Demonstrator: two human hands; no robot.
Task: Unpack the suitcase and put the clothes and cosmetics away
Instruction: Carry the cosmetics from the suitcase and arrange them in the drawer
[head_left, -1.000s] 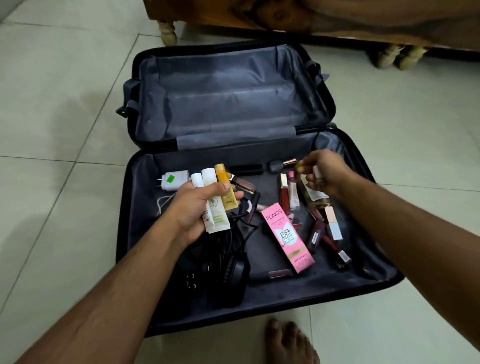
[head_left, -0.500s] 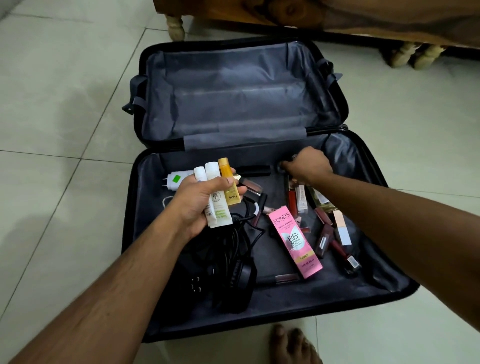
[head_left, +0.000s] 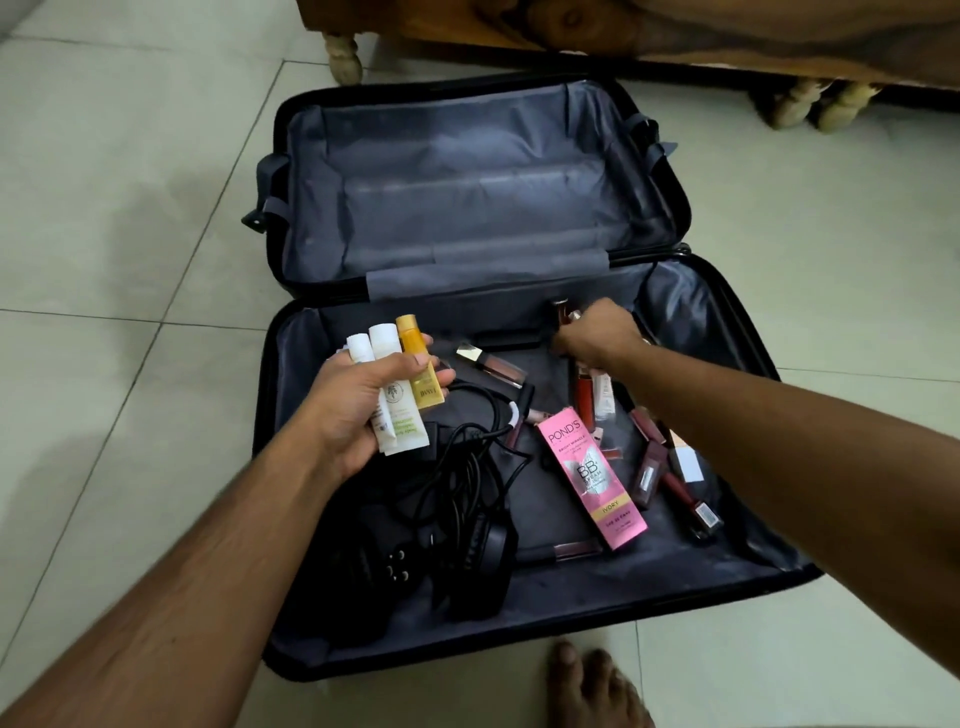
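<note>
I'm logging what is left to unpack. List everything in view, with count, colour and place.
suitcase: one, black shell, grey lining, open flat on the tiled floor
tubes: three, two white and one yellow, held in the left hand
Pond's BB cream box: one, pink, lying in the near half
lip gloss tubes: several, dark red and brown, scattered in the near half's right side; exact count unclear
cables and adapters: a black tangle, near half's left side
wooden furniture: brown, pale turned legs, behind the suitcase
left hand: grips the tubes
right hand: reaches to the near half's far edge, fingers round a small cosmetic
foot: bare, before the suitcase
</note>
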